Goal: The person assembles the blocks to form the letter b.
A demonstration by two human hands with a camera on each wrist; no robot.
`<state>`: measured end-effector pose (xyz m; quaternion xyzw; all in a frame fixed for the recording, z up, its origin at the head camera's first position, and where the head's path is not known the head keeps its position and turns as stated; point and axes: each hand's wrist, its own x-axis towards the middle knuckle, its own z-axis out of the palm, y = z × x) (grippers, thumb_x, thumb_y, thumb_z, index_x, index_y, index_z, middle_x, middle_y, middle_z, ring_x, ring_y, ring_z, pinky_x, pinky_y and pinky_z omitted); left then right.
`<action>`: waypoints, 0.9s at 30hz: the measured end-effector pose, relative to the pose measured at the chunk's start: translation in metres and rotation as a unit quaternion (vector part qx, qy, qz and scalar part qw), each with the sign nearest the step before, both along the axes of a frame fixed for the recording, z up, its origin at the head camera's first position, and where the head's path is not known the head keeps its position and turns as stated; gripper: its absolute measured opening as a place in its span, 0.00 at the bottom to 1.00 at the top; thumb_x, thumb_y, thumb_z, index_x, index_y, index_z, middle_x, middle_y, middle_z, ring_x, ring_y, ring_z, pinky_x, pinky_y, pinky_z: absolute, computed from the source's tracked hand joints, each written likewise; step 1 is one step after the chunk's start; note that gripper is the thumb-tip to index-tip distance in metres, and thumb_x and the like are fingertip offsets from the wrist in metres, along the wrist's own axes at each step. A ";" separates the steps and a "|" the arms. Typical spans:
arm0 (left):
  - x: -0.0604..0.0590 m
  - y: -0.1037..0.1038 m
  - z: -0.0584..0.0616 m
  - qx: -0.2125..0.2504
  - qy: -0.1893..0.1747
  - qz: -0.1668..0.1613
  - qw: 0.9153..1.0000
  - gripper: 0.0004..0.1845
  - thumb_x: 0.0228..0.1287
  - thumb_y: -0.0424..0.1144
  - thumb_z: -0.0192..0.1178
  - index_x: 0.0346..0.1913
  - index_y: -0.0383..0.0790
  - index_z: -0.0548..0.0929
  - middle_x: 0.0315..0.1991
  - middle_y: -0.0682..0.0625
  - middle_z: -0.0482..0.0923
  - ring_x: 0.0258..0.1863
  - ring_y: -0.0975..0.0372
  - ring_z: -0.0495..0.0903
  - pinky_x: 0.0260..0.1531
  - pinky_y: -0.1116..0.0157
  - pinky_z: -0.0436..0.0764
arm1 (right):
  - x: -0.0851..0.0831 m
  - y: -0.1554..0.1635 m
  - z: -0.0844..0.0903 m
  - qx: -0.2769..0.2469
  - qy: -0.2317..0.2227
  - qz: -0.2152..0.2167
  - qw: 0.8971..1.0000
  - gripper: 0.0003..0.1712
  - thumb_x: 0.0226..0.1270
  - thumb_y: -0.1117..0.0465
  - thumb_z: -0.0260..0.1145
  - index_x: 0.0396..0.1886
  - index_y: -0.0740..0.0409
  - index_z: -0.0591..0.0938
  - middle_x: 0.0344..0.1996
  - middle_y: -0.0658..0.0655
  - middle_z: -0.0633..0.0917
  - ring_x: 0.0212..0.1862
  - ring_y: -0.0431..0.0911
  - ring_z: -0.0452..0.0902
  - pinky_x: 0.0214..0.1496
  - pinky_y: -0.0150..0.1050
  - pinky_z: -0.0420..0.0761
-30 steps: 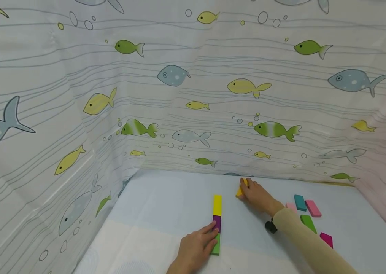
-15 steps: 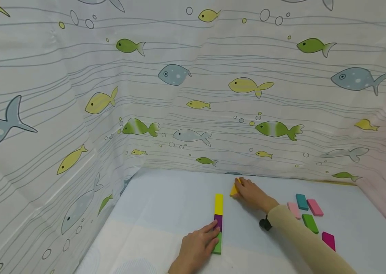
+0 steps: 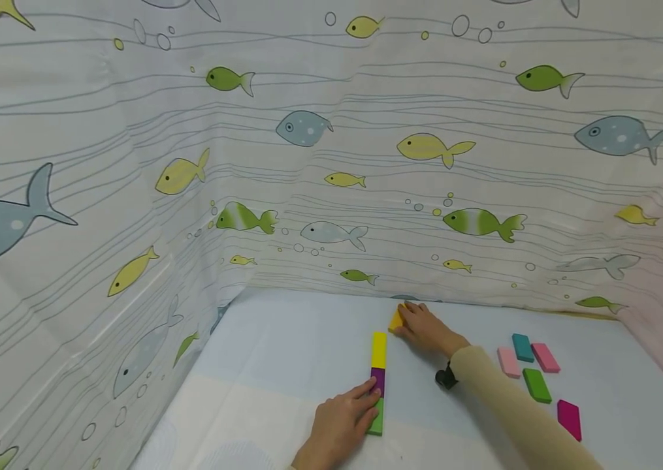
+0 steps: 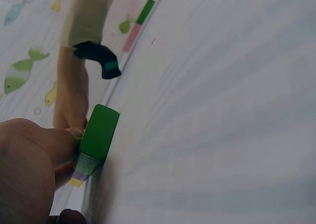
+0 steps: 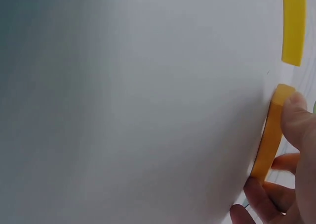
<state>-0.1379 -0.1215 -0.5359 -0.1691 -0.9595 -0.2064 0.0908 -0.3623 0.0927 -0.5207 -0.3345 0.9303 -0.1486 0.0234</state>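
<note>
A pale curtain printed with green, yellow and grey-blue fish [image 3: 319, 163] walled the scene on the left, far and right sides, and no writing or brand could be read on it or on anything else. Below it lay the light blue-white table surface [image 3: 284, 352]. The right arm in a beige sleeve [image 3: 519, 411] reached from the near right toward the far middle, with a small black device [image 3: 445, 378] at the wrist. The right hand [image 3: 425, 328] pinched one orange flat rectangular block [image 3: 396, 320] between thumb and fingertips, holding it on its edge against the surface just beyond and slightly right of the far end of a row of three blocks laid end to end. The left hand [image 3: 339, 424] rested at the near end of that row, its fingers extended along the left side, touching the purple flat block [image 3: 377, 380] and the green flat block [image 3: 375, 418]; the left wrist view showed a fingertip pressed on the green one. The yellow flat block [image 3: 379, 349] formed the far end of the row, near the orange block but not touching it. To the right, well apart from both hands, lay five loose blocks: one teal [image 3: 522, 347], one pink [image 3: 545, 358], one pale pink [image 3: 508, 362], one second green [image 3: 537, 385] and one magenta [image 3: 569, 419].
</note>
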 end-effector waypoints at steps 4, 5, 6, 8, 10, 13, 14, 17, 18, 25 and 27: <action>0.000 0.001 -0.001 -0.002 0.005 -0.001 1.000 0.18 0.72 0.50 0.58 0.61 0.56 0.81 0.67 0.60 0.73 0.51 0.58 0.84 0.38 0.58 0.84 | -0.002 -0.003 -0.001 -0.016 -0.005 0.001 1.000 0.36 0.74 0.44 0.58 0.74 0.59 0.66 0.72 0.71 0.62 0.70 0.66 0.60 0.69 0.62 0.63; 0.000 0.001 -0.001 -0.003 0.003 -0.001 1.000 0.18 0.71 0.50 0.58 0.61 0.56 0.81 0.67 0.60 0.73 0.52 0.58 0.84 0.38 0.58 0.84 | -0.003 -0.003 -0.001 -0.018 -0.005 0.003 1.000 0.36 0.74 0.45 0.59 0.74 0.58 0.67 0.72 0.71 0.62 0.71 0.66 0.60 0.69 0.63 0.62; 0.000 0.001 0.000 -0.004 0.001 -0.001 1.000 0.18 0.72 0.50 0.57 0.61 0.56 0.81 0.67 0.60 0.73 0.52 0.58 0.84 0.38 0.58 0.84 | -0.004 -0.004 -0.001 -0.018 -0.003 0.003 1.000 0.36 0.74 0.45 0.59 0.74 0.57 0.67 0.72 0.70 0.62 0.71 0.65 0.60 0.69 0.63 0.63; 0.000 0.001 0.001 -0.002 0.001 -0.003 1.000 0.18 0.71 0.50 0.58 0.61 0.55 0.81 0.67 0.60 0.73 0.52 0.58 0.84 0.37 0.58 0.85 | -0.006 -0.005 -0.001 -0.014 0.003 0.003 1.000 0.35 0.74 0.45 0.59 0.74 0.55 0.67 0.72 0.70 0.63 0.70 0.65 0.60 0.68 0.64 0.63; 0.000 0.000 0.001 0.002 0.003 -0.002 1.000 0.18 0.71 0.49 0.58 0.61 0.55 0.82 0.67 0.60 0.73 0.52 0.58 0.84 0.36 0.59 0.84 | -0.008 -0.006 -0.001 -0.011 0.001 0.004 1.000 0.34 0.74 0.46 0.59 0.74 0.53 0.67 0.72 0.68 0.64 0.70 0.65 0.60 0.67 0.64 0.64; 0.000 0.000 0.002 0.003 0.012 -0.003 1.000 0.18 0.71 0.49 0.59 0.61 0.54 0.82 0.67 0.60 0.73 0.52 0.57 0.84 0.35 0.60 0.84 | -0.010 -0.007 0.000 -0.007 -0.004 0.002 1.000 0.34 0.74 0.45 0.58 0.75 0.50 0.66 0.72 0.66 0.63 0.70 0.66 0.60 0.67 0.65 0.65; 0.000 0.000 0.002 0.001 0.012 -0.003 1.000 0.18 0.71 0.49 0.59 0.60 0.54 0.82 0.67 0.60 0.73 0.52 0.57 0.84 0.36 0.60 0.84 | -0.010 -0.007 0.001 -0.007 -0.007 0.003 1.000 0.33 0.74 0.46 0.58 0.75 0.50 0.66 0.73 0.66 0.63 0.70 0.66 0.60 0.67 0.66 0.64; 0.000 0.000 0.002 -0.004 0.002 0.001 1.000 0.18 0.71 0.50 0.58 0.61 0.55 0.82 0.67 0.60 0.73 0.53 0.58 0.84 0.38 0.58 0.85 | -0.011 -0.008 0.002 -0.001 -0.012 0.006 1.000 0.33 0.75 0.45 0.56 0.75 0.49 0.65 0.73 0.64 0.63 0.70 0.67 0.60 0.67 0.66 0.63; 0.000 0.000 0.002 -0.005 -0.003 0.002 1.000 0.18 0.71 0.50 0.58 0.61 0.55 0.82 0.67 0.60 0.73 0.53 0.58 0.84 0.39 0.57 0.85 | -0.012 -0.009 0.002 0.000 -0.013 0.008 1.000 0.33 0.76 0.45 0.56 0.75 0.49 0.65 0.73 0.64 0.63 0.70 0.67 0.59 0.67 0.66 0.63; 0.000 0.001 0.003 0.003 -0.010 0.001 1.000 0.18 0.71 0.49 0.58 0.61 0.55 0.81 0.67 0.61 0.73 0.53 0.58 0.84 0.37 0.58 0.84 | -0.012 -0.012 0.003 -0.003 -0.020 0.012 1.000 0.32 0.76 0.46 0.56 0.75 0.50 0.66 0.73 0.64 0.64 0.69 0.69 0.60 0.67 0.67 0.62; 0.000 0.001 0.004 0.004 -0.010 0.000 1.000 0.18 0.71 0.50 0.58 0.62 0.55 0.81 0.68 0.61 0.72 0.53 0.57 0.84 0.37 0.58 0.84 | -0.012 -0.013 0.003 -0.003 -0.020 0.013 1.000 0.32 0.76 0.46 0.56 0.75 0.50 0.66 0.73 0.64 0.64 0.69 0.69 0.60 0.67 0.67 0.62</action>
